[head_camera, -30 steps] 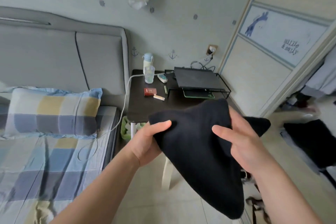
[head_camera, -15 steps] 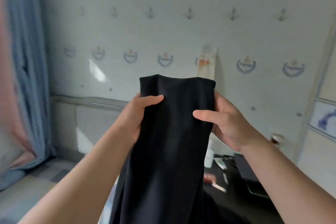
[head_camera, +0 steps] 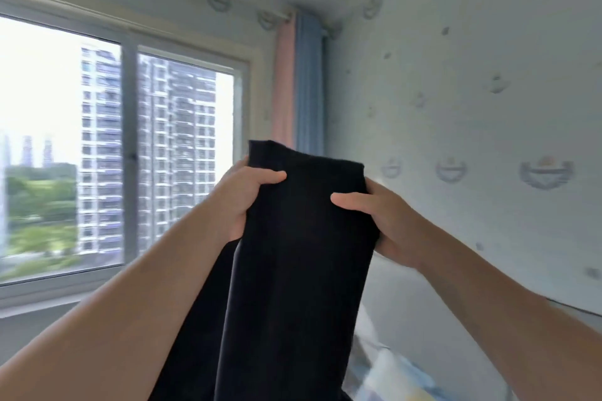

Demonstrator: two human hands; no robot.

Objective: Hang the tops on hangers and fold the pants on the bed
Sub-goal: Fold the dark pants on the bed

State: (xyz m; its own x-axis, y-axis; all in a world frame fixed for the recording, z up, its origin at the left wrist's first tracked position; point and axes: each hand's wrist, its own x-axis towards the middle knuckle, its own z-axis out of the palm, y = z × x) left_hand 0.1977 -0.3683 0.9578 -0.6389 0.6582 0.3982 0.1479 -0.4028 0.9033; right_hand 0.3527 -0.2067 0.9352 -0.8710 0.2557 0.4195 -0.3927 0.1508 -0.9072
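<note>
A black garment [head_camera: 293, 270] hangs lengthwise in front of me, held up at chest height by its top edge. My left hand [head_camera: 242, 202] grips its upper left side, thumb over the front of the cloth. My right hand [head_camera: 379, 221] grips the upper right side, thumb pressed across the front. The cloth falls straight down between my forearms and runs out of the bottom of the view. Whether it is pants or a top cannot be told.
A large window [head_camera: 123, 153] fills the left, with tower blocks outside. A pink and blue curtain [head_camera: 298, 85] hangs in the corner. The patterned wall [head_camera: 472, 107] is on the right, the grey headboard [head_camera: 439, 309] and a blurred pillow [head_camera: 400, 378] below it.
My view has swung left from the bedside table to the window and corner. Both hands have raised the black garment, which now hangs straight down instead of bunched.
</note>
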